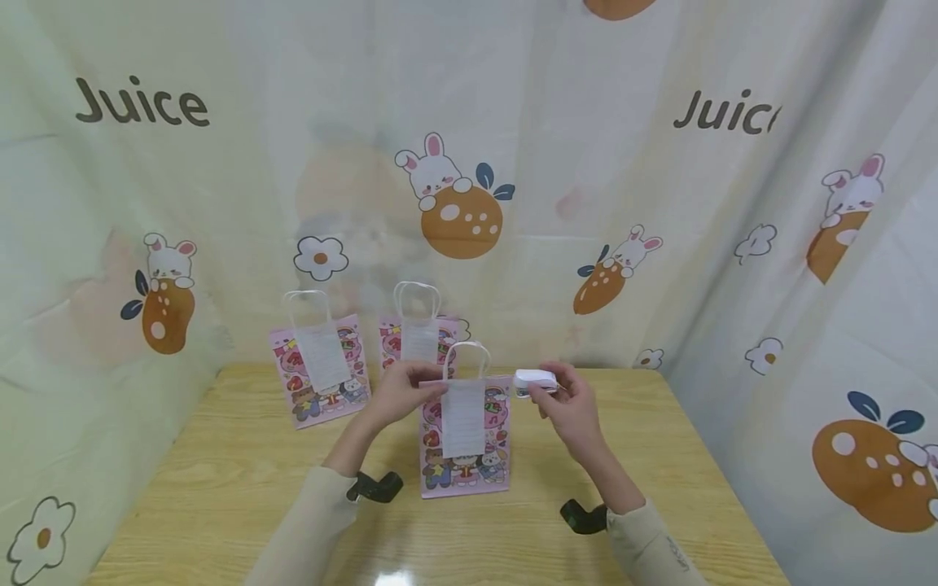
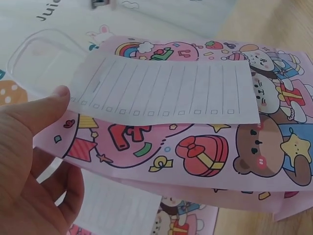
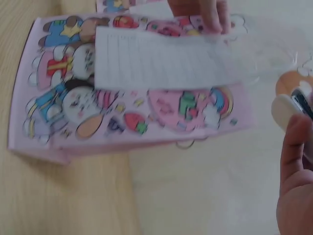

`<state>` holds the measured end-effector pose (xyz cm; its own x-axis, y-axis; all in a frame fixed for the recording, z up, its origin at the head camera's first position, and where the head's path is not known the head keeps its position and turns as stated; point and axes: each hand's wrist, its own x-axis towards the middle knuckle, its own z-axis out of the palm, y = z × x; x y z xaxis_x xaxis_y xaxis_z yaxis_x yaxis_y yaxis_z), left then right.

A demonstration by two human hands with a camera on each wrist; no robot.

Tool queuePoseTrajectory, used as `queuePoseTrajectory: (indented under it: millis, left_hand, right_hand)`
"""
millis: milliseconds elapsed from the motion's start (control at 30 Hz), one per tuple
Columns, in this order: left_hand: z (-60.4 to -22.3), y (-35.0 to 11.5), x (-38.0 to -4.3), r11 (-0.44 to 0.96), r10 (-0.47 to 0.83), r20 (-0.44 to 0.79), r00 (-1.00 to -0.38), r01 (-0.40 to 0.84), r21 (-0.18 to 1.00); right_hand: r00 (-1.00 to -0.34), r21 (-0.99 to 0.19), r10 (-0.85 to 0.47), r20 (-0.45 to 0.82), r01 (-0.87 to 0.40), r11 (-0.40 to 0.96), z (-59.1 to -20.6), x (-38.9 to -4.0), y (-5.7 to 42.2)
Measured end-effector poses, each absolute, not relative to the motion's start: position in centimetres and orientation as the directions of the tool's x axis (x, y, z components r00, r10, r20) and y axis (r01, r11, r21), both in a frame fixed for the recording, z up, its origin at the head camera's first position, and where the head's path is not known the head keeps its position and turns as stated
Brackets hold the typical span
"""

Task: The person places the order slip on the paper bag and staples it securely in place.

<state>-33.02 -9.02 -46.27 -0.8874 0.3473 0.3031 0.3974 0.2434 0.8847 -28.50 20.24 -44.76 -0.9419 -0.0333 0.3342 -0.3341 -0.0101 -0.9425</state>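
Upright in the middle of the table stands a pink cartoon gift bag [image 1: 465, 478] with a white loop handle [image 1: 469, 343]. A white lined paper slip [image 2: 161, 93] with small checkboxes hangs down its front from the top edge. My left hand [image 1: 396, 395] pinches the bag's upper left edge together with the slip, thumb in front and fingers behind. Just right of the bag's top, my right hand [image 1: 575, 411] holds a small white stapler [image 1: 535, 379] between thumb and fingers. The stapler's nose points toward the bag, with a gap between them in the right wrist view.
Two similar bags stand behind, one at the back left [image 1: 302, 413] and one partly hidden [image 1: 391, 338] by my left hand and the front bag. Each carries a white slip. A printed curtain [image 1: 542, 285] closes off the table's [image 1: 623, 456] back and sides.
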Motion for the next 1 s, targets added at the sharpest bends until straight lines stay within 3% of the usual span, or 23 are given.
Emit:
queuePoseTrajectory:
  millis: [333, 733, 1000]
  left_hand:
    - [-45.8, -8.5, -33.0, 0.355, 0.317, 0.295, -0.901, 0.401, 0.845]
    - [-43.2, -5.1, -35.0, 0.449, 0.424, 0.218, -0.879, 0.413, 0.792]
    - [-42.0, -2.0, -37.2, 0.437, 0.453, 0.250, -0.856, 0.458, 0.774]
  right_hand:
    - [-0.965, -0.963, 0.061, 0.254, -0.247, 0.109, -47.2, -28.8, 23.7]
    - [-0.926, -0.829, 0.133, 0.354, -0.245, 0.503, -50.3, -29.0, 27.8]
    - [-0.921, -0.818, 0.154, 0.359, -0.230, 0.528, -51.6, -28.5, 30.2]
